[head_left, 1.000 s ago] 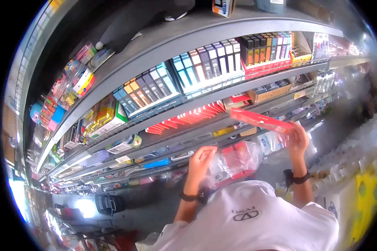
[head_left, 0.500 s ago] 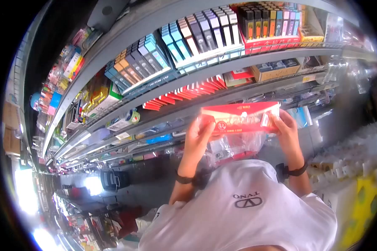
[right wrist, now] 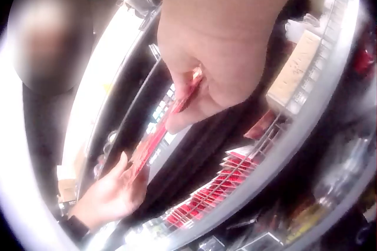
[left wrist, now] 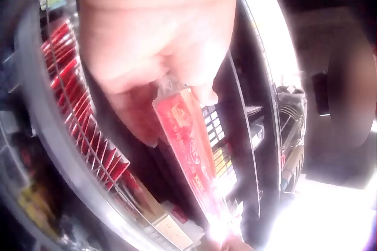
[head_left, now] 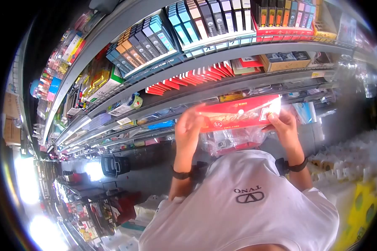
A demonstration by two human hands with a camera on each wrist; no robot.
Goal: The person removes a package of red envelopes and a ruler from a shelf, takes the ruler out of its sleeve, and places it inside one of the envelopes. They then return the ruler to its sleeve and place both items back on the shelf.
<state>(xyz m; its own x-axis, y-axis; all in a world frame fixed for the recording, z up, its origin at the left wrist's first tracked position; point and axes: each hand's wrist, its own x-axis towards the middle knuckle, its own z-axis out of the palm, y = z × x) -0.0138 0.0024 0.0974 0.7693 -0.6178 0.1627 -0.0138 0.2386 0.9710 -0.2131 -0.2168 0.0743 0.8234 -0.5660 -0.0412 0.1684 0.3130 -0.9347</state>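
Observation:
A flat red packet (head_left: pixel 234 115) with gold print and a white sticker is held level in front of the chest. Its left end is pinched by my left hand (head_left: pixel 188 125); in the left wrist view a bit of clear plastic sticks out at that end, between thumb and fingers. My right hand (head_left: pixel 285 127) grips the right end, thumb on the printed face beside the sticker. The right wrist view shows the packet (right wrist: pixel 154 139) nearly edge-on, stretched between both hands.
Behind the packet, a shelf holds a row of similar red packets (head_left: pixel 188 79). Above them stand upright slim boxes (head_left: pixel 213 19) in trays. A brown carton (head_left: pixel 287 62) sits to the right. Clear plastic wrapping (head_left: pixel 230 140) lies below the hands, and a dark basket (head_left: pixel 113 165) stands on the floor.
The red packet, first held by the right hand alone and tilted, has come down in front of the chest, face up. The left hand has moved up and taken its left end.

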